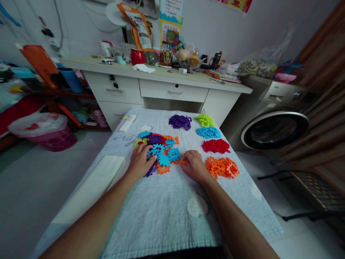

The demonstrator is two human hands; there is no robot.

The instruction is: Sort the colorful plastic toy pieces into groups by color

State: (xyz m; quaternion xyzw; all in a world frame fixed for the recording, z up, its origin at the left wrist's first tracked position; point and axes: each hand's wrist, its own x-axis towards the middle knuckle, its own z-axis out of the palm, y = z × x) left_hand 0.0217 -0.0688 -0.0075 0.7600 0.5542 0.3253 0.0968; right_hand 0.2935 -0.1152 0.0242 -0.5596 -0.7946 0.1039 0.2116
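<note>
Resting on a mixed pile of toothed plastic tiles point(159, 151) at the middle of the cloth-covered tabletop point(161, 216), both hands lie flat. The left hand point(140, 162) spreads its grip over blue and purple pieces; the right hand point(194, 165), grip loosely apart, touches orange ones. Sorted heaps sit from 12 to 3 o'clock: purple point(180, 121), green point(205, 120), blue point(208, 132), red point(215, 145), orange point(222, 167).

I'm scanning for writing and I'm not getting anything legible: the wall poster point(171, 14) is showing printed lines too small to read, and the grey script on the cloth point(125, 137) is staying blurred.
</note>
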